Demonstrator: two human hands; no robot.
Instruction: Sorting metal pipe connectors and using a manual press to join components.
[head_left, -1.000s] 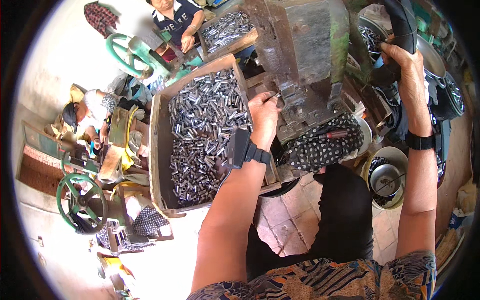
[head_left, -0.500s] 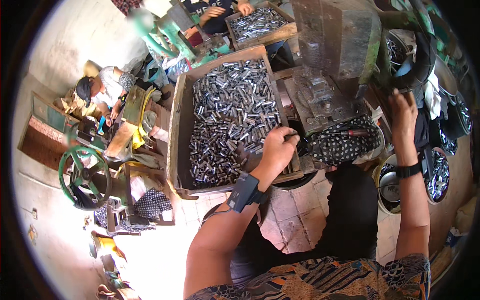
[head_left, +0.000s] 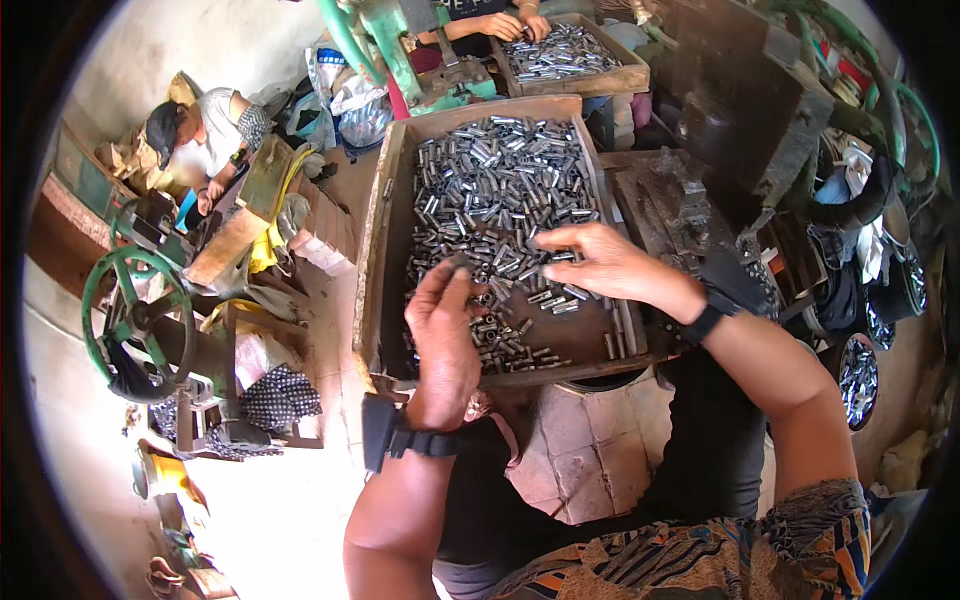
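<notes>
A wooden tray [head_left: 370,280] full of short metal tubes [head_left: 500,190] lies in front of me. My left hand [head_left: 440,325] is over the tray's near left part, fingers pinched together; a small dark piece seems to show at the fingertips, too little to name. Above the tubes on the right side reaches my right hand [head_left: 620,265], thumb and forefinger apart, with nothing seen between them. A bare patch of tray bottom shows below it, with a few tubes lined along the right wall.
Right of the tray stands a heavy dark press [head_left: 740,100] with a metal bed [head_left: 650,195]. Buckets of shiny parts [head_left: 858,380] are at far right. Another person's hands [head_left: 520,27] work at a second tray [head_left: 630,78] ahead. A person [head_left: 205,140] sits at left, beyond a green handwheel [head_left: 140,310].
My right hand has swung left from beside the press to above the tray. My left hand has moved left from the tray's right edge to over the tubes. The view has shifted.
</notes>
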